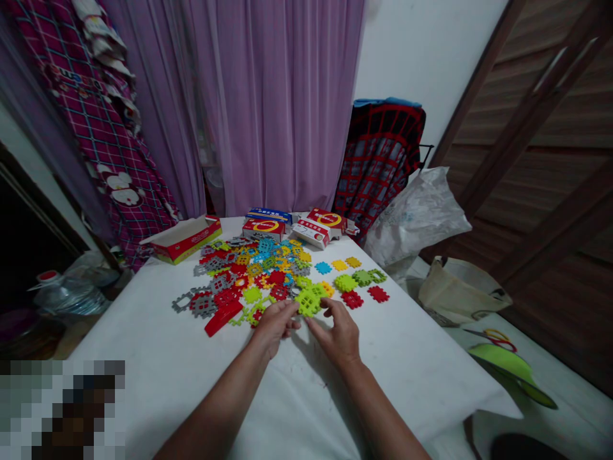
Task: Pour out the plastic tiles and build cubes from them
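Note:
Between my two hands is a lime-green assembly of interlocking plastic tiles, with square holes and notched edges. My left hand pinches its left side with thumb and forefinger. On the right, my right hand has its curled fingers and thumb at the assembly's lower right edge. A big heap of similar tiles in grey, red, yellow, blue and green spreads just beyond. Close to my left hand lies a solid red plastic piece. Loose red tiles and a green tile stack lie right of my right hand.
Small cardboard boxes stand along the far edge of the white-covered table. An open red and green box is at the far left. A plastic bag, a cloth bag and a green visor are off the right side.

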`<state>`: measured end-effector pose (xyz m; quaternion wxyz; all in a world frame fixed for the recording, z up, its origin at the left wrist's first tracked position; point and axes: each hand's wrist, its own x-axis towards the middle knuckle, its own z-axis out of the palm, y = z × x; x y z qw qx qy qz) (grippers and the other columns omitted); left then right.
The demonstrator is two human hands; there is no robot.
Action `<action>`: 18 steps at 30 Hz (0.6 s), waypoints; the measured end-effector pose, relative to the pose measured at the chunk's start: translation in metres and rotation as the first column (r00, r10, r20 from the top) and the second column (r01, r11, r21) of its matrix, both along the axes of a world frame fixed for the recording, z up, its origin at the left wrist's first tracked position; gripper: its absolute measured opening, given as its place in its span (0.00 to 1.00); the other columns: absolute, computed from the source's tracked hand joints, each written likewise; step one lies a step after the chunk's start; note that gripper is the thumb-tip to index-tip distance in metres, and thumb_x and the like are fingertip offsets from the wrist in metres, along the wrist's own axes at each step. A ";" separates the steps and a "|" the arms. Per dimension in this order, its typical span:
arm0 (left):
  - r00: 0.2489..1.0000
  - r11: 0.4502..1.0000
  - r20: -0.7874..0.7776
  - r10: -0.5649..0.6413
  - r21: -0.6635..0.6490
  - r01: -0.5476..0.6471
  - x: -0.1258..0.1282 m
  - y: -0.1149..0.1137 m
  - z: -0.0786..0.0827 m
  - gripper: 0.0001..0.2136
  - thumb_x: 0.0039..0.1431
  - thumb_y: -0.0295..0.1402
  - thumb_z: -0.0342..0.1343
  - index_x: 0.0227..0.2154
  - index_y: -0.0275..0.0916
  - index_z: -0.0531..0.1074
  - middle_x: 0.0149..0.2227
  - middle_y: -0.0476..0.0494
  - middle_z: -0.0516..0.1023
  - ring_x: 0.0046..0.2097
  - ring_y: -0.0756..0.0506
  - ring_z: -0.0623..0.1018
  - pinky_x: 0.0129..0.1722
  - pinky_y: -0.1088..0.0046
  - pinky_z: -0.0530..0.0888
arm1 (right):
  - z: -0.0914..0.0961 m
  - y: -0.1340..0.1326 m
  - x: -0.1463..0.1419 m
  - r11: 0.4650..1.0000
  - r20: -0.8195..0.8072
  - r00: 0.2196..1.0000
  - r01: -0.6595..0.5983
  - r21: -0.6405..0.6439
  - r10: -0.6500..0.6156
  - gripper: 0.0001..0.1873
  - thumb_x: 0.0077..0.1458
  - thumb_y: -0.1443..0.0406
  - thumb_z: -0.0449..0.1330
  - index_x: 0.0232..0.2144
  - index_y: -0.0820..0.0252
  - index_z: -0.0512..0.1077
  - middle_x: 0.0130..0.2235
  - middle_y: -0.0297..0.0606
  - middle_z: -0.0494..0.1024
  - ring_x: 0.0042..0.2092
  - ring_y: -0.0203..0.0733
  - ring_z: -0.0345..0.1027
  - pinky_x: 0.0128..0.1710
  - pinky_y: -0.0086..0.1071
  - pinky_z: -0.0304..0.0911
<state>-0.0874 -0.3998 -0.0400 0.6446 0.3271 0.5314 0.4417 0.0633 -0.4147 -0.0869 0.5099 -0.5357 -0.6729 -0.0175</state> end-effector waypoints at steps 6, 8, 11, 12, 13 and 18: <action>1.000 1.000 -0.013 -0.012 0.008 0.012 -0.002 0.001 -0.003 0.17 0.44 0.42 0.66 0.33 0.36 0.73 0.30 0.50 0.77 0.20 0.58 0.71 0.16 0.84 0.54 | -0.003 -0.004 0.000 1.000 -0.031 1.000 0.000 0.010 0.000 0.17 0.54 0.54 0.61 0.42 0.58 0.70 0.37 0.39 0.77 0.32 0.38 0.69 0.33 0.33 0.67; 0.999 0.999 -0.032 -0.028 0.015 0.028 -0.002 0.003 -0.005 0.18 0.44 0.42 0.66 0.34 0.36 0.73 0.30 0.50 0.77 0.20 0.58 0.71 0.16 0.84 0.53 | -0.003 -0.004 -0.001 1.000 -0.041 0.999 -0.021 0.015 0.021 0.14 0.54 0.56 0.61 0.40 0.57 0.70 0.36 0.38 0.77 0.31 0.37 0.69 0.32 0.32 0.66; 0.995 0.997 -0.075 -0.072 0.016 0.073 -0.003 0.005 -0.006 0.18 0.44 0.44 0.65 0.34 0.36 0.74 0.31 0.49 0.78 0.20 0.58 0.71 0.16 0.84 0.53 | -0.002 -0.005 -0.001 1.000 -0.054 0.998 -0.017 0.002 0.017 0.12 0.52 0.57 0.61 0.37 0.57 0.70 0.33 0.36 0.76 0.30 0.37 0.68 0.31 0.31 0.65; 0.992 0.995 -0.084 -0.094 0.016 0.096 -0.003 0.006 -0.006 0.19 0.45 0.45 0.64 0.35 0.36 0.74 0.33 0.47 0.79 0.21 0.57 0.72 0.16 0.84 0.54 | -0.002 -0.004 -0.001 1.000 -0.053 0.999 -0.010 -0.006 0.010 0.12 0.52 0.57 0.61 0.36 0.57 0.70 0.32 0.35 0.76 0.30 0.37 0.68 0.31 0.31 0.65; 0.989 0.993 -0.091 -0.118 0.018 0.120 -0.004 0.006 -0.006 0.19 0.46 0.45 0.64 0.36 0.36 0.74 0.35 0.46 0.80 0.23 0.57 0.73 0.17 0.84 0.55 | -0.001 -0.004 0.000 1.000 -0.052 0.999 0.000 -0.014 0.000 0.11 0.52 0.57 0.60 0.35 0.57 0.70 0.32 0.35 0.75 0.29 0.36 0.67 0.31 0.30 0.64; 0.984 0.994 -0.169 -0.058 0.078 0.072 -0.012 0.009 -0.007 0.20 0.50 0.48 0.61 0.41 0.40 0.74 0.45 0.41 0.80 0.29 0.53 0.78 0.17 0.84 0.58 | 0.003 0.010 0.008 0.984 -0.116 0.978 0.166 -0.066 -0.173 0.15 0.51 0.52 0.59 0.31 0.57 0.70 0.30 0.34 0.74 0.28 0.36 0.66 0.30 0.30 0.61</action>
